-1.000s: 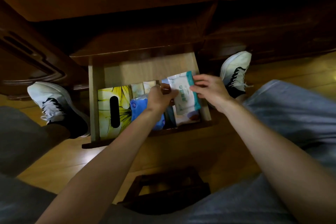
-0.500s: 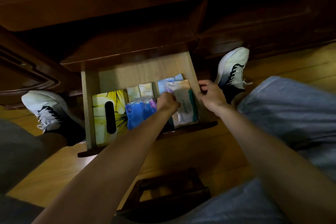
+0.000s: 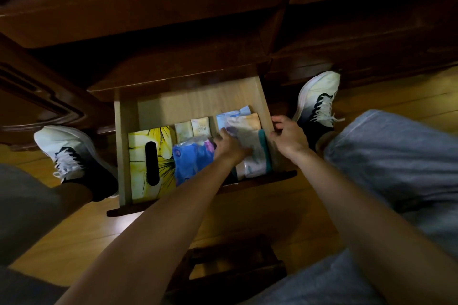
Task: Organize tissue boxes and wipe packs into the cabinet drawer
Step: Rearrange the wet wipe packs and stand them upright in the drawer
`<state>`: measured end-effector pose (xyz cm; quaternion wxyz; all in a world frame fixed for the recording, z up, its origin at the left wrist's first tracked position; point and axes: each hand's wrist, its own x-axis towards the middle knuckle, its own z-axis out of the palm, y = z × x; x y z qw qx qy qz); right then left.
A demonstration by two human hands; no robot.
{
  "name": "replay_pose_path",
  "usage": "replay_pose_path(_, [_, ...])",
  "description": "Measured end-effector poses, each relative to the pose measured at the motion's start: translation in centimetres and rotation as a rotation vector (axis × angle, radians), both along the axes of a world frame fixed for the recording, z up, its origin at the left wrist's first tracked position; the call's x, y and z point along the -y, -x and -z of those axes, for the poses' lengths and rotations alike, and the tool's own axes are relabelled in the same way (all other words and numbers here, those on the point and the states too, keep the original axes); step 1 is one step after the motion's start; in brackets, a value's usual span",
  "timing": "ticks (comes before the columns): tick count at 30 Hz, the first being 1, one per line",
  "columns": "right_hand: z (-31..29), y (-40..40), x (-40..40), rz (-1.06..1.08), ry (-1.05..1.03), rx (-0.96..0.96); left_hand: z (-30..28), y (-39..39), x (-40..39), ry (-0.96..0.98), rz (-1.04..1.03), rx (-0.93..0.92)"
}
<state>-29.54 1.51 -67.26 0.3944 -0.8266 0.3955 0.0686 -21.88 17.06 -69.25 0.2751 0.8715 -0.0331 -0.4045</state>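
Observation:
The light wooden drawer (image 3: pixel 198 99) stands pulled out of the dark cabinet. Inside, a yellow flowered tissue box (image 3: pixel 138 161) lies along the left wall. A blue wipe pack (image 3: pixel 190 161) sits beside it, with two small beige packs (image 3: pixel 193 127) behind. At the right lies a white wipe pack with a teal edge (image 3: pixel 255 153) on other packs. My left hand (image 3: pixel 229 147) presses on the white pack's left side. My right hand (image 3: pixel 288 135) is at the drawer's right wall, fingers curled at the pack's teal edge.
My white and black shoes (image 3: pixel 71 156) (image 3: pixel 319 104) rest on the wooden floor on either side of the drawer. A dark wooden stool (image 3: pixel 233 270) stands below my arms. The dark cabinet front (image 3: pixel 173 20) rises behind the drawer.
The white pack with the teal edge has gone from held up above the drawer to lying flat in its right side. Both hands followed it down.

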Motion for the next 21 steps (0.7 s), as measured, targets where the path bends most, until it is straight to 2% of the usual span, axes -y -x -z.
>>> replay_pose_path(7, [-0.2, -0.4, 0.0, -0.006, 0.021, -0.048, 1.8, 0.6, 0.6, -0.005, 0.044, 0.065])
replay_pose_path(11, [-0.9, -0.6, -0.5, -0.030, 0.047, -0.078, 0.0, 0.3, 0.2, 0.052, -0.020, -0.007])
replay_pose_path(13, [-1.5, -0.2, -1.1, -0.078, 0.044, -0.117, -1.8, 0.1, -0.4, 0.114, -0.001, 0.037])
replay_pose_path(15, [-2.7, 0.4, -2.0, -0.082, -0.036, -0.154, -5.2, -0.9, -1.2, 0.225, 0.051, 0.063])
replay_pose_path(18, [-6.6, -0.5, -3.0, -0.080, -0.111, -0.076, -13.1, -4.4, -3.5, 0.339, 0.148, 0.107])
replay_pose_path(21, [-13.1, -3.2, -2.8, -0.143, -0.085, 0.113, -22.4, -7.5, -6.2, 0.341, 0.184, 0.376])
